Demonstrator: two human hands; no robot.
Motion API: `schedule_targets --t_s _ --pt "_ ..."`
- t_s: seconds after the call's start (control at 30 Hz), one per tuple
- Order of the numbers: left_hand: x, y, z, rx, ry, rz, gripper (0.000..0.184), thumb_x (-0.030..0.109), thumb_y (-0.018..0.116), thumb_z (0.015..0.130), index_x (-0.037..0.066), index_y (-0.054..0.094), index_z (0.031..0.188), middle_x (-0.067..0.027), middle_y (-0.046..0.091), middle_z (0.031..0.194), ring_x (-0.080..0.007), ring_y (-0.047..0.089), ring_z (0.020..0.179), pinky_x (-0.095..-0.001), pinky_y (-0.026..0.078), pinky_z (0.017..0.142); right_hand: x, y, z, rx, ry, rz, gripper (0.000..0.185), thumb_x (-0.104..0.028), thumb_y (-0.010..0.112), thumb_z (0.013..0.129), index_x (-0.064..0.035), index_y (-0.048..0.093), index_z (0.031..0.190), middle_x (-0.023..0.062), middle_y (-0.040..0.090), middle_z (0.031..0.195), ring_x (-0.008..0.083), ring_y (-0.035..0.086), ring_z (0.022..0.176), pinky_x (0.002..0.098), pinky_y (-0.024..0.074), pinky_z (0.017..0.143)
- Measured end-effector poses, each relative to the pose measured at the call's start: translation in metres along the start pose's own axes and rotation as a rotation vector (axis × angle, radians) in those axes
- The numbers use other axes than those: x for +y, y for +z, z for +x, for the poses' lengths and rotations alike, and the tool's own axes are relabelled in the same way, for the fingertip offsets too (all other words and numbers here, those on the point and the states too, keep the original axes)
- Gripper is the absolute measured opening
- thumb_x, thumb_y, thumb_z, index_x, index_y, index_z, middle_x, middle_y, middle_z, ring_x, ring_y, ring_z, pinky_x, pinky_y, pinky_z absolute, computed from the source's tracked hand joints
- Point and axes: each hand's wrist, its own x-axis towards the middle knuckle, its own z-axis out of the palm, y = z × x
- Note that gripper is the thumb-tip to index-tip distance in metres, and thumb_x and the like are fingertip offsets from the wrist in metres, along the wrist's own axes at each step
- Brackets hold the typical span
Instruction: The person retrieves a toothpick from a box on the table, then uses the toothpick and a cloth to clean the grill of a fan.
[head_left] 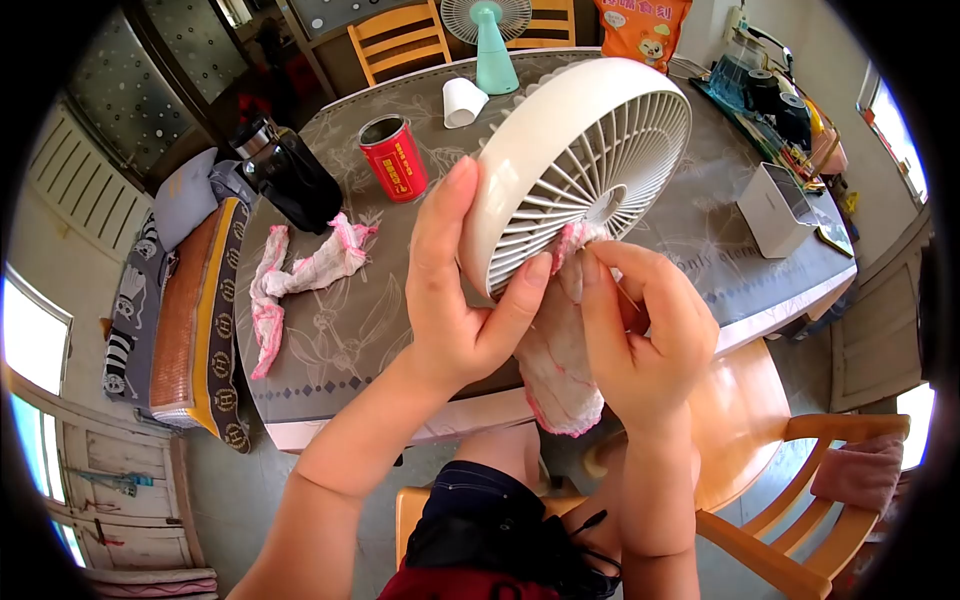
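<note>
Left hand (450,290), part-curled, clasps fan (545,140); right hand (650,335) pinches cloth (562,375) at grille (605,180). Apparent wiping; next stroke calls for steadiness.

Grips a white fan cover (575,160) by its rim with the left hand (450,310); pinches a pink-edged cloth (563,370) against it with the right hand (650,335). Shows a red can (394,165) beyond the left hand, another cloth (315,268) leftward.
</note>
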Motion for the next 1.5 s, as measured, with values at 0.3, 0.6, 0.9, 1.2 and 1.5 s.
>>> schedule_targets --t_s 0.3,0.6,0.9,1.2,1.5 --pt "0.004 -0.009 -0.002 -0.206 -0.005 0.086 0.084 0.0 0.054 0.085 -0.005 0.004 0.152 -0.0243 0.032 0.148 -0.03 0.044 0.131 -0.0395 0.036 0.109 -0.005 -0.005 -0.001 -0.043 0.045 0.025 0.015 0.006 0.07 0.075 -0.0025 0.066 0.088 0.0072 0.062 0.069 0.0187 0.056 0.053 0.0283 0.0447 0.05" --pt "0.007 -0.004 -0.008 -0.102 -0.123 -0.02 0.072 0.005 0.057 0.082 -0.01 0.027 0.146 -0.0281 0.041 0.144 -0.0392 0.048 0.127 -0.0435 0.035 0.108 -0.013 -0.006 -0.001 -0.092 0.054 0.143 0.016 0.004 0.071 0.076 -0.0031 0.066 0.09 0.0071 0.062 0.068 0.0195 0.056 0.053 0.0286 0.0449 0.049" --pt "0.004 -0.008 -0.006 -0.172 -0.054 0.019 0.08 0.001 0.045 0.085 -0.004 0.0 0.152 -0.0256 0.036 0.147 -0.0308 0.047 0.129 -0.0398 0.037 0.108 -0.012 -0.007 -0.001 -0.118 0.125 0.11 0.012 0.003 0.069 0.078 -0.0036 0.066 0.088 0.0084 0.064 0.071 0.0196 0.059 0.056 0.029 0.0474 0.052" --pt "0.001 -0.003 -0.002 -0.084 -0.05 -0.145 0.073 -0.002 0.048 0.083 -0.009 0.019 0.149 -0.0262 0.038 0.146 -0.032 0.048 0.127 -0.0376 0.036 0.108 0.006 -0.012 -0.005 -0.239 0.54 0.799 0.009 -0.002 0.062 0.093 0.0046 0.065 0.098 -0.0001 0.064 0.076 0.0013 0.054 0.067 0.0173 0.0436 0.056" --pt "0.015 -0.013 0.007 0.135 0.258 0.229 0.055 0.029 0.074 0.074 0.012 0.057 0.122 -0.0207 0.047 0.136 -0.0387 0.037 0.13 -0.0435 0.029 0.109 0.014 -0.01 -0.007 -0.228 0.618 0.953 0.009 -0.004 0.065 0.093 0.0038 0.066 0.098 -0.0017 0.063 0.076 0.0013 0.053 0.068 0.0166 0.043 0.06"
